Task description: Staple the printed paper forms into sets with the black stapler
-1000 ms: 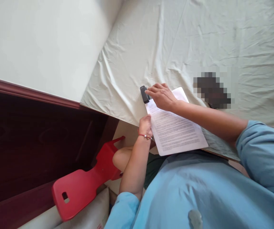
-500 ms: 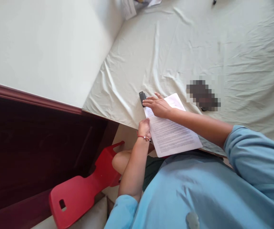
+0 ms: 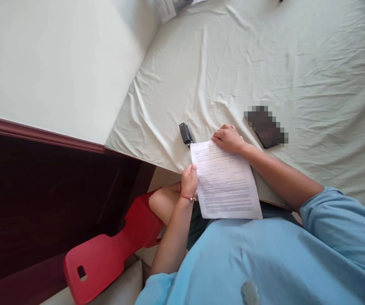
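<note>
A printed sheet of paper (image 3: 227, 182), perhaps with others under it, lies partly on the cloth-covered surface and reaches over its near edge toward my body. My left hand (image 3: 189, 181) is closed on the sheet's left edge, thumb on top. At the far right corner, my right hand (image 3: 228, 138) has its fingers bent over the top edge, closed on the paper. Just beyond the far left corner sits a small black stapler (image 3: 186, 134), touched by neither hand.
A pale wrinkled cloth (image 3: 249, 55) covers the surface. To the right of the paper lies a dark phone (image 3: 266, 129), partly pixelated. A red chair (image 3: 96, 264) stands at lower left, beside a dark wooden panel (image 3: 42, 190). Papers (image 3: 168, 9) lie at the far edge.
My right hand has slid right, from near the stapler to the paper's far right corner. The paper has turned straighter and come nearer my body, leaving the stapler uncovered.
</note>
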`<control>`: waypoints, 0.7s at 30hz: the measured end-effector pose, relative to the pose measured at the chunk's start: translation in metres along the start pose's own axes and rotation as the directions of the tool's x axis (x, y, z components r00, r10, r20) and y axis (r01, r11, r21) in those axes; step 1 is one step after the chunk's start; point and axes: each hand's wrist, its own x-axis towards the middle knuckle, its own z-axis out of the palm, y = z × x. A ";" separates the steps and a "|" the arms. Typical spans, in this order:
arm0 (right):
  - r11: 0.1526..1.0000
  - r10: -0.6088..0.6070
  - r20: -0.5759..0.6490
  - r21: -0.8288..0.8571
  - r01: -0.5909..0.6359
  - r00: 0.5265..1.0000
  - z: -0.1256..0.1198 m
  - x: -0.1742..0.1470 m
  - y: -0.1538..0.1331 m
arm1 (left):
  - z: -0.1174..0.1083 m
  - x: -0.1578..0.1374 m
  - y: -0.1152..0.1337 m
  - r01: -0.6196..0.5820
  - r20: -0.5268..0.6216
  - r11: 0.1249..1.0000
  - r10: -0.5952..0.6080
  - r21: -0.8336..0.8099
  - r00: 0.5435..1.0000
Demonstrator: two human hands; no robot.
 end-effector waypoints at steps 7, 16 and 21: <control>0.997 0.024 -0.049 -0.071 -0.027 0.999 0.008 -0.002 0.005 | 0.006 0.004 0.003 -0.024 -0.031 0.993 0.028 0.113 0.999; 0.958 -0.171 0.122 0.251 0.137 0.978 -0.027 -0.017 0.024 | -0.008 -0.009 -0.003 -0.283 0.058 0.913 0.279 0.294 0.959; 0.709 0.066 0.038 0.701 -0.074 0.997 -0.035 -0.022 0.019 | -0.008 -0.014 -0.002 -0.323 -0.012 0.871 0.353 0.370 0.936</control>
